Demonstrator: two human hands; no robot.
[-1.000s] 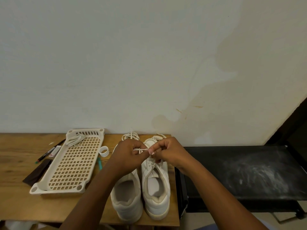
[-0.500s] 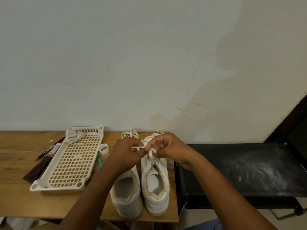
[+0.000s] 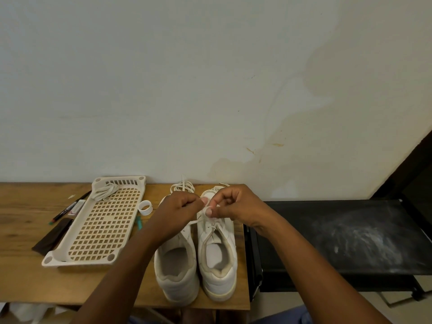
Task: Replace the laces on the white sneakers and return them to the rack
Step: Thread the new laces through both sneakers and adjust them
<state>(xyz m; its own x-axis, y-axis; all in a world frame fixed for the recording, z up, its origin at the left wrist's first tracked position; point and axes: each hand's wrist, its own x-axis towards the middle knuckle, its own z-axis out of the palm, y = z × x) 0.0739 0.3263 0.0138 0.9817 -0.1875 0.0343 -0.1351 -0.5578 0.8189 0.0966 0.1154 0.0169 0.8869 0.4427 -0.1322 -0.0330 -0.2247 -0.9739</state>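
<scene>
Both hands meet over the right sneaker [image 3: 217, 249]. Left hand [image 3: 175, 213] and right hand [image 3: 236, 206] each pinch its lace [image 3: 211, 226].

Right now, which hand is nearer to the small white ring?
Left. The left hand is just beside the ring; the right hand is farther, over the right sneaker.

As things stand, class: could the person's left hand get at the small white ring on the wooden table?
Probably yes. The small white ring lies bare just left of the left hand, nothing between; but that hand pinches the white lace and must let go.
</scene>
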